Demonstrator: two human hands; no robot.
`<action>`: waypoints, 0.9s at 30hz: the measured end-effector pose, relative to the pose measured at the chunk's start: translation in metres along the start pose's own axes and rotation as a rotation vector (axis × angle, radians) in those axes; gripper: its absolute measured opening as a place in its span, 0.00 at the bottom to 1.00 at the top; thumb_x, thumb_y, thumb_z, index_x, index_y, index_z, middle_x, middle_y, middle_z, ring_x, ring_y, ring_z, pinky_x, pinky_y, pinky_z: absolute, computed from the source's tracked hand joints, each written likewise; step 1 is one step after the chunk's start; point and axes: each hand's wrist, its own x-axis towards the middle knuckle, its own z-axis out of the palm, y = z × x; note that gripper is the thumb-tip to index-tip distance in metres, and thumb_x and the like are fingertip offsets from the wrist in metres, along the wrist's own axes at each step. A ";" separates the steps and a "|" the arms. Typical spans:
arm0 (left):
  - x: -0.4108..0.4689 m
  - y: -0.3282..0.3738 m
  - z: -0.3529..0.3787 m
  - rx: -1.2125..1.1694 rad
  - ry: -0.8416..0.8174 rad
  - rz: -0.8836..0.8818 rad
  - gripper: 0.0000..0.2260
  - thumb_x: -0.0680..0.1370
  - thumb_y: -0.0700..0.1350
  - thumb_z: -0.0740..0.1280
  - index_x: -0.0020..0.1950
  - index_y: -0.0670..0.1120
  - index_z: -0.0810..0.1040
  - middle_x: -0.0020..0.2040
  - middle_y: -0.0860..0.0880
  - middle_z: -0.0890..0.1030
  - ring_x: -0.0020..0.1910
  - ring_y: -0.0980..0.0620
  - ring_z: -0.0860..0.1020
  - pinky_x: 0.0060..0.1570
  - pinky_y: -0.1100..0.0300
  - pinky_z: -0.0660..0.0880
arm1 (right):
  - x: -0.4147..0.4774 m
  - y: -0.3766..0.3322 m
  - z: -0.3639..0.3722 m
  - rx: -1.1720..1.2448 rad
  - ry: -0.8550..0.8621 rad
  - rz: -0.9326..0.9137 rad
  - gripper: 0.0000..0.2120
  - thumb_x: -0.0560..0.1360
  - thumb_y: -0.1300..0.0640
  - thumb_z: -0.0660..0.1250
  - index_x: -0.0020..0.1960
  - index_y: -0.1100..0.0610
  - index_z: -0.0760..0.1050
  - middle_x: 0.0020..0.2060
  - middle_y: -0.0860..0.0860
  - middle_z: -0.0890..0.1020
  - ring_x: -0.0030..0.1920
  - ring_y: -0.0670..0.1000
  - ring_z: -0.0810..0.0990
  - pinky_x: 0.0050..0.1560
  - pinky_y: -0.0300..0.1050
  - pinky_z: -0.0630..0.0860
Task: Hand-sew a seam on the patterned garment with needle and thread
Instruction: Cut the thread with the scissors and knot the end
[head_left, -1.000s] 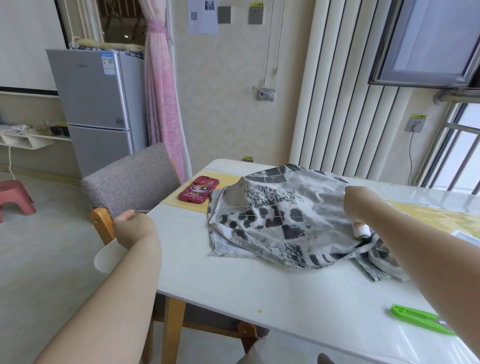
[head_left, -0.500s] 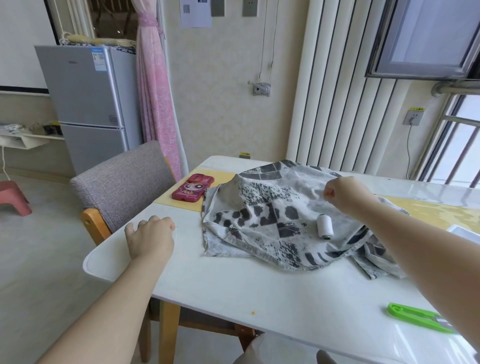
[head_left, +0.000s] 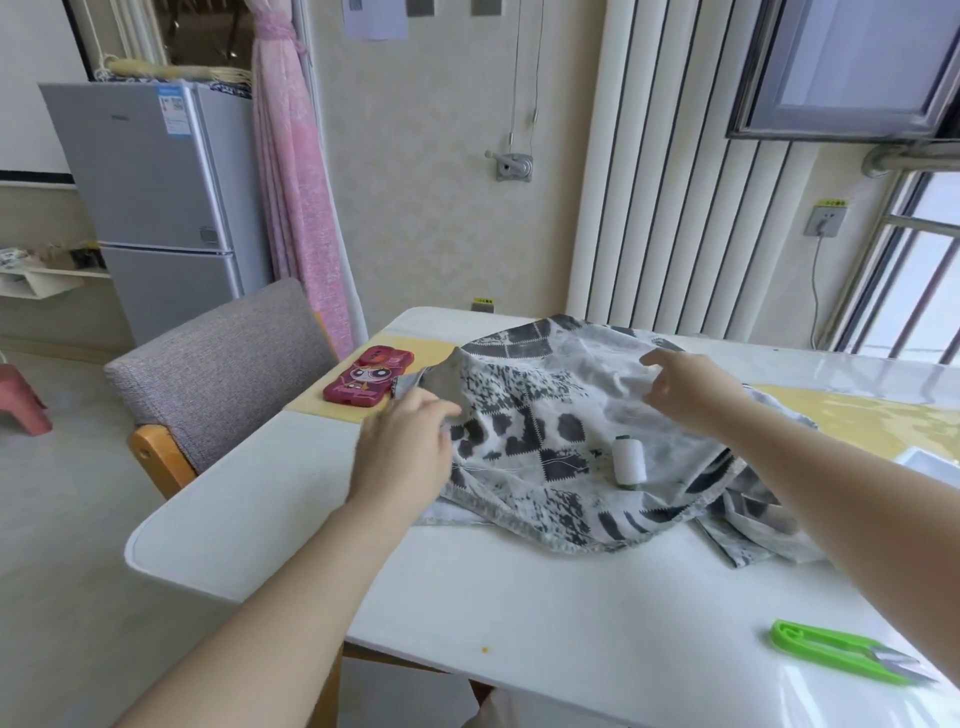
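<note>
Left hand (head_left: 405, 452) and right hand (head_left: 688, 392) each pinch the patterned garment (head_left: 545, 431), apparently positioning its seam; stitching next needs it taut

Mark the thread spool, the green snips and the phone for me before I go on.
thread spool (head_left: 628, 461), head view, middle of its white wound side.
green snips (head_left: 826, 648), head view, on the green handle.
phone (head_left: 370, 383), head view, on the cartoon picture on its red case.

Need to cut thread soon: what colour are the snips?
Bright green thread snips, seen best in the head view.
</note>
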 end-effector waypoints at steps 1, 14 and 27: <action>0.002 0.017 0.006 -0.061 -0.068 0.025 0.13 0.78 0.43 0.62 0.62 0.52 0.77 0.59 0.54 0.75 0.53 0.50 0.75 0.53 0.55 0.72 | -0.005 0.001 -0.003 0.020 0.029 0.007 0.19 0.77 0.55 0.62 0.68 0.53 0.69 0.54 0.51 0.81 0.50 0.54 0.78 0.47 0.48 0.76; 0.019 0.086 0.093 -0.104 -0.370 -0.035 0.12 0.77 0.48 0.67 0.60 0.51 0.75 0.58 0.51 0.74 0.53 0.48 0.77 0.50 0.53 0.75 | -0.071 -0.037 0.042 0.106 -0.157 -0.055 0.20 0.75 0.51 0.64 0.64 0.57 0.66 0.57 0.54 0.75 0.52 0.55 0.76 0.49 0.49 0.77; 0.010 0.077 0.101 -0.165 -0.224 -0.042 0.06 0.80 0.46 0.63 0.45 0.48 0.77 0.48 0.51 0.78 0.42 0.52 0.75 0.36 0.60 0.66 | -0.063 -0.008 0.013 1.095 -0.328 0.309 0.14 0.78 0.63 0.61 0.64 0.60 0.70 0.50 0.59 0.77 0.40 0.54 0.80 0.44 0.51 0.82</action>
